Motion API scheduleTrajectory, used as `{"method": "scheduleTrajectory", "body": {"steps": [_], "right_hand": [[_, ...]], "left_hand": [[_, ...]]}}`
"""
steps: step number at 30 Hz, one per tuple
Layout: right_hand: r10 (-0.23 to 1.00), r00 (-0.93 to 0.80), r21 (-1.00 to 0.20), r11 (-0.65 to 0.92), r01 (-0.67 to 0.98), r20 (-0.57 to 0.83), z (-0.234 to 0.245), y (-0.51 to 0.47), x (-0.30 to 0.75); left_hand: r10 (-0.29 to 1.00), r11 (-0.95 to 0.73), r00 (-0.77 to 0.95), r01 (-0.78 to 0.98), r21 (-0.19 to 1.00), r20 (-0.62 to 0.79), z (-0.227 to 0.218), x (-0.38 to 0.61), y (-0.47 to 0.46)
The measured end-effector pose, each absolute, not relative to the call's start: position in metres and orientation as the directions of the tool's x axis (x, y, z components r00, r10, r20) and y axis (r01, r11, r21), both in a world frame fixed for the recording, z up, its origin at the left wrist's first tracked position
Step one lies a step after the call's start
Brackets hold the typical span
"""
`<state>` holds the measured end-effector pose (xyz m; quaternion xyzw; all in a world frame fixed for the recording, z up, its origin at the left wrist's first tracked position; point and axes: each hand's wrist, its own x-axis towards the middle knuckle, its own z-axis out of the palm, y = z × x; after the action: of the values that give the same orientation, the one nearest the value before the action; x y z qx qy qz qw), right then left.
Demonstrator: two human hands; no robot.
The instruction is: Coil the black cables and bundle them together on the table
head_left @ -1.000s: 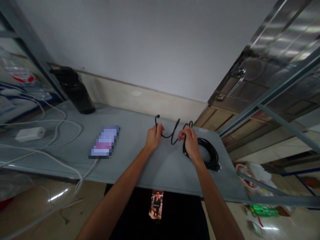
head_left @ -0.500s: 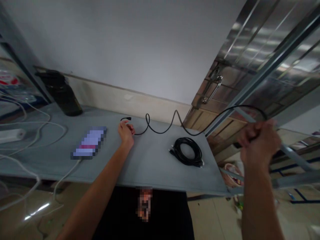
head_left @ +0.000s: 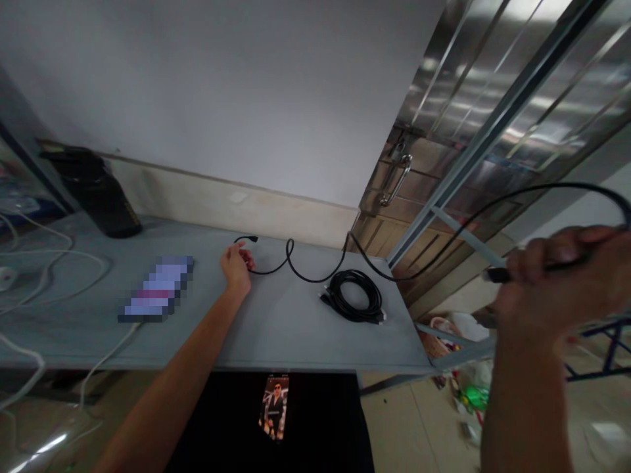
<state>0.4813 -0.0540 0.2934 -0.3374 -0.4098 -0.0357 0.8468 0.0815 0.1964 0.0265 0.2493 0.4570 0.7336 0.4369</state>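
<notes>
A thin black cable runs in loose waves over the grey table between my hands. My left hand rests low over the tabletop with its fingers closed on the cable near one end; a small black plug sticks out beyond the fingers. Raised at the right, past the table's end, my right hand is closed round the cable's other end. From its fist a black plug with a metal tip points left, while the cable arches above the hand. A coiled black cable lies on the table between my arms.
On the left are a phone with a pale charging lead, a dark bottle and tangled white cords. The grey table meets a wall behind. Metal frame bars and a steel door stand at the right.
My right hand has moved further right and turned, bringing the plug in its fist into clearer view. The cable's arch has widened. My left hand keeps its hold near the other end.
</notes>
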Motion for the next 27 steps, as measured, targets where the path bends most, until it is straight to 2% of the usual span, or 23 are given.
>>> {"method": "scheduleTrajectory", "body": {"steps": [3,7,9,11,12,16,19,27], "right_hand": [[0.31,0.571,-0.572,0.735,0.363,0.76,0.27,-0.009,0.433],[0.586,0.326,-0.669,0.616,0.415,0.742,0.211,0.056,0.366],[0.696,0.141,-0.654,0.558,0.51,0.704,0.172,0.087,0.33],[0.799,-0.061,-0.561,0.471,0.681,0.598,0.13,0.111,0.295],[0.822,-0.126,-0.529,0.467,0.708,0.556,0.109,0.12,0.279],[0.85,-0.253,-0.449,0.471,0.76,0.462,0.042,0.135,0.234],[0.85,-0.318,-0.402,0.489,0.774,0.421,0.015,0.135,0.224],[0.803,-0.437,-0.327,0.573,0.751,0.405,0.009,0.131,0.232]], "left_hand": [[0.876,-0.214,-0.482,-0.373,0.903,0.009,0.026,0.085,0.194],[0.887,-0.237,-0.456,-0.308,0.922,0.075,0.024,0.089,0.191],[0.894,-0.246,-0.436,-0.277,0.929,0.107,0.022,0.09,0.191],[0.901,-0.252,-0.412,-0.245,0.936,0.134,0.02,0.09,0.191],[0.903,-0.255,-0.404,-0.228,0.94,0.147,0.018,0.089,0.191],[0.896,-0.27,-0.4,-0.145,0.952,0.193,0.015,0.087,0.192],[0.902,-0.267,-0.379,-0.11,0.958,0.208,0.015,0.087,0.193],[0.933,-0.269,-0.27,-0.082,0.96,0.239,0.028,0.096,0.187]]}}
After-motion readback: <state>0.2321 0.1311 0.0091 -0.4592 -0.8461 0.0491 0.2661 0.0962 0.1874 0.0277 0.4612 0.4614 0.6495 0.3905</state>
